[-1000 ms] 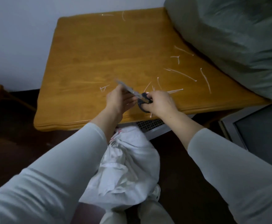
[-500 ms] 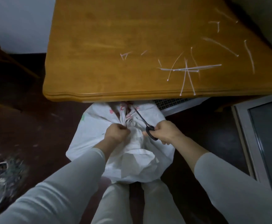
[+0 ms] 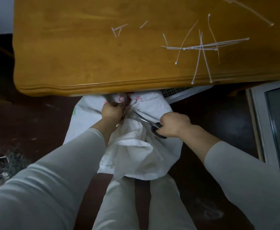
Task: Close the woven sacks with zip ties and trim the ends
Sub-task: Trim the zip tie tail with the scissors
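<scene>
I'm looking straight down at 1 white woven sack (image 3: 136, 151) standing on the dark floor between my legs, its top tucked just under the near edge of the tabletop (image 3: 86, 63). My left hand (image 3: 111, 111) is clamped on the gathered neck of the sack, fingers curled tight into a fist around the bunched fabric. My right hand (image 3: 175, 124) has 1 pair of scissors (image 3: 150, 125), fingers closed through the black handles, the metal blades pointing up and left into the neck just beside my left hand. Whether the blades are parted, I can't tell. The tie on the neck itself I can't make out.

Red printing runs across the sack's top near the tabletop edge, too crumpled and blurred to read; a small green mark shows on the sack's left side, also unreadable.

Up on the tabletop, a loose heap of white zip ties (image 3: 202, 47) lies toward the near right corner, about 7 long ones crossing each other, 2 tips reaching the near edge. Roughly 5 short trimmed ends (image 3: 117, 30) sit scattered further left, mid-tabletop. 2 more long ties (image 3: 252, 12) lie at the far right.
</scene>
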Demonstrator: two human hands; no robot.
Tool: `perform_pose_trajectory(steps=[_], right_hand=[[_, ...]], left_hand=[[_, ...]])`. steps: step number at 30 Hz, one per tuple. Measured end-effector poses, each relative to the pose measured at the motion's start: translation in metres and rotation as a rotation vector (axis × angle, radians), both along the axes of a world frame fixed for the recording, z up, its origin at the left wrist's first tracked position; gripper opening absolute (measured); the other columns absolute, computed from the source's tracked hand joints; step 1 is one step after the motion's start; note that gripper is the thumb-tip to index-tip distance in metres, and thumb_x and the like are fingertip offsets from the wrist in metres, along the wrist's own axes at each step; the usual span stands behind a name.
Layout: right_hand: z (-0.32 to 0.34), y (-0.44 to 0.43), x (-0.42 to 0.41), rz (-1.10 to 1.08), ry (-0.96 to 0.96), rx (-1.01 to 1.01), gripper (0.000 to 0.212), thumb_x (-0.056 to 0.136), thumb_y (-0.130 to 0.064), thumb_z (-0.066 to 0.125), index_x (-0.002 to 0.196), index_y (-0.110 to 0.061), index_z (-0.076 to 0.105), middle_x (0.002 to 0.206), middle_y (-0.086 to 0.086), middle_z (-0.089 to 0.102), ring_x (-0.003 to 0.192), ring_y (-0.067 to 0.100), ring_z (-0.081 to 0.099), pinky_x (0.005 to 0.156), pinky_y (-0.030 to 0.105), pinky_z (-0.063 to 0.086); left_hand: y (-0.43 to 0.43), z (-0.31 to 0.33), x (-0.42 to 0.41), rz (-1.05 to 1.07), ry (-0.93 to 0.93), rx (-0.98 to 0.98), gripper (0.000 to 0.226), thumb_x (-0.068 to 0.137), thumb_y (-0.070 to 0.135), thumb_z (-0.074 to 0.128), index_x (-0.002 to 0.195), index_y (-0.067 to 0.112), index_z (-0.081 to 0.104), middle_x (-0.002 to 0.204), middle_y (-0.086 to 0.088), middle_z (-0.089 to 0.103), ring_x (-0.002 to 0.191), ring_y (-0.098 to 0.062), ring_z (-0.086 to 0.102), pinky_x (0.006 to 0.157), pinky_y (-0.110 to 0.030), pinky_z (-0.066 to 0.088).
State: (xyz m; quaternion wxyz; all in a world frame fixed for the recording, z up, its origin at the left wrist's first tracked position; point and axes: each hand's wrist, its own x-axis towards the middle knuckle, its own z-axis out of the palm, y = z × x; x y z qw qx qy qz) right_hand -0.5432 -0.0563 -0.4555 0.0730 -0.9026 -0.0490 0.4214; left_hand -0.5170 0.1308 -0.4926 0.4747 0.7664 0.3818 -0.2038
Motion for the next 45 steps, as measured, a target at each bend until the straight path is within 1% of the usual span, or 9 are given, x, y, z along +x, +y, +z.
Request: perform_pose_trajectory(steps=[3, 7, 15, 23, 28, 32, 38, 41, 45], right_hand=[[0.002, 0.008, 0.012, 0.093, -0.008, -0.018, 0.034, 0.08, -0.047, 0.053, 0.06, -0.021, 0.044, 0.068, -0.004, 0.046, 0.065, 0.015, 0.045, 0.051, 0.02, 0.03], [0.007, 0.019, 0.022, 0.161, -0.024, -0.011, 0.033, 0.079, -0.044, 0.054, 0.059, -0.02, 0.041, 0.067, -0.004, 0.043, 0.069, 0.017, 0.046, 0.052, 0.021, 0.032], [0.01, 0.038, 0.034, 0.22, -0.12, -0.009, 0.035, 0.081, -0.045, 0.054, 0.062, -0.02, 0.038, 0.074, -0.003, 0.044, 0.079, 0.019, 0.045, 0.069, 0.027, 0.041], [0.017, 0.039, 0.025, 0.223, -0.213, -0.016, 0.036, 0.082, -0.038, 0.055, 0.057, -0.02, 0.038, 0.062, -0.004, 0.041, 0.069, 0.02, 0.046, 0.055, 0.023, 0.034], [0.026, 0.031, 0.021, 0.092, -0.092, -0.035, 0.039, 0.084, -0.042, 0.059, 0.059, -0.02, 0.04, 0.07, 0.0, 0.048, 0.069, 0.019, 0.047, 0.054, 0.025, 0.036], [0.051, 0.014, 0.018, -0.107, -0.03, 0.012, 0.048, 0.07, -0.053, 0.074, 0.056, -0.016, 0.046, 0.061, 0.0, 0.048, 0.066, 0.021, 0.053, 0.047, 0.024, 0.034], [0.08, 0.005, 0.015, -0.456, -0.168, 0.265, 0.034, 0.076, -0.021, 0.072, 0.057, -0.007, 0.048, 0.066, 0.019, 0.052, 0.072, 0.029, 0.06, 0.061, 0.03, 0.037], [0.09, 0.007, 0.011, -0.64, -0.311, 0.419, 0.028, 0.077, -0.016, 0.072, 0.079, 0.01, 0.063, 0.079, 0.03, 0.062, 0.071, 0.028, 0.058, 0.063, 0.03, 0.04], [0.097, 0.02, 0.02, -0.767, -0.44, 0.428, 0.024, 0.076, -0.019, 0.072, 0.084, 0.004, 0.067, 0.079, 0.023, 0.066, 0.077, 0.034, 0.063, 0.061, 0.032, 0.042]], left_hand=[[0.003, 0.004, 0.001, 0.016, -0.01, 0.024, 0.039, 0.083, 0.034, 0.067, 0.055, 0.009, 0.058, 0.064, -0.013, 0.069, 0.061, -0.02, 0.062, 0.071, -0.031, 0.053], [0.001, 0.012, 0.005, -0.062, -0.079, 0.065, 0.023, 0.082, 0.018, 0.069, 0.085, -0.005, 0.07, 0.096, -0.019, 0.07, 0.083, -0.02, 0.061, 0.069, -0.024, 0.042], [0.003, 0.014, 0.009, -0.067, -0.173, -0.035, 0.014, 0.077, 0.005, 0.073, 0.087, -0.004, 0.07, 0.084, -0.005, 0.063, 0.083, -0.012, 0.058, 0.059, -0.007, 0.043], [-0.003, 0.024, 0.012, -0.101, -0.236, -0.069, 0.014, 0.08, 0.01, 0.071, 0.076, -0.004, 0.07, 0.077, -0.007, 0.067, 0.078, -0.017, 0.062, 0.08, -0.03, 0.05], [-0.002, 0.056, -0.002, -0.27, -0.275, -0.161, 0.03, 0.089, 0.018, 0.062, 0.059, 0.014, 0.062, 0.044, 0.007, 0.058, 0.041, -0.013, 0.055, 0.041, -0.018, 0.039], [0.004, 0.101, 0.011, -0.148, -0.389, -0.317, 0.031, 0.09, 0.014, 0.059, 0.06, 0.006, 0.059, 0.037, 0.005, 0.053, 0.029, -0.006, 0.044, 0.033, -0.013, 0.032], [0.013, 0.162, 0.069, 0.093, -0.439, -0.483, 0.022, 0.096, 0.014, 0.047, 0.075, 0.011, 0.054, 0.071, -0.001, 0.054, 0.07, -0.015, 0.054, 0.062, -0.02, 0.043], [0.026, 0.165, 0.065, -0.055, -0.344, -0.265, 0.027, 0.093, 0.006, 0.048, 0.118, -0.004, 0.054, 0.105, -0.023, 0.06, 0.102, -0.029, 0.055, 0.079, -0.029, 0.036], [0.037, 0.147, 0.05, 0.061, -0.287, -0.35, 0.027, 0.091, 0.012, 0.052, 0.065, 0.006, 0.056, 0.068, -0.014, 0.052, 0.087, -0.027, 0.05, 0.081, -0.033, 0.042]])
